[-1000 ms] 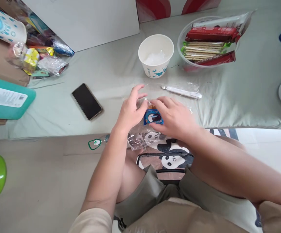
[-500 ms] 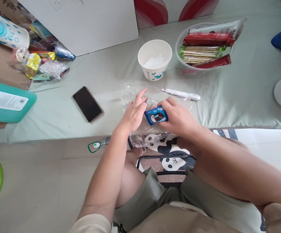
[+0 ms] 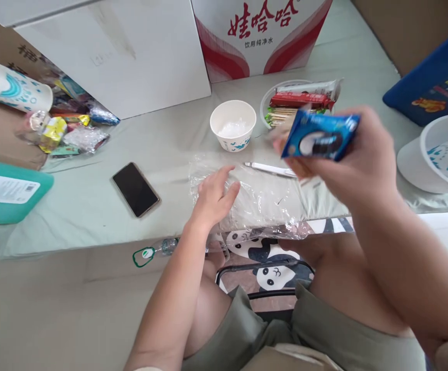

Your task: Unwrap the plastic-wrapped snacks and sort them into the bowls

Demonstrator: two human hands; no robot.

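My right hand is raised above the bed and grips a small blue cookie packet with a black-and-white cookie printed on it. My left hand rests with fingers spread on a clear plastic bag that lies flat at the near edge of the pale green sheet. A white pen-like stick lies just beyond the bag.
A white paper bowl, a clear bowl of snack bars, a black phone, a wrapper pile and a teal box lie around. White and red cartons stand behind. A plate with a bowl is right.
My right hand lifted the blue packet out of the bag, up and to the right. My left hand stayed flat on the bag. The view tilted upward.
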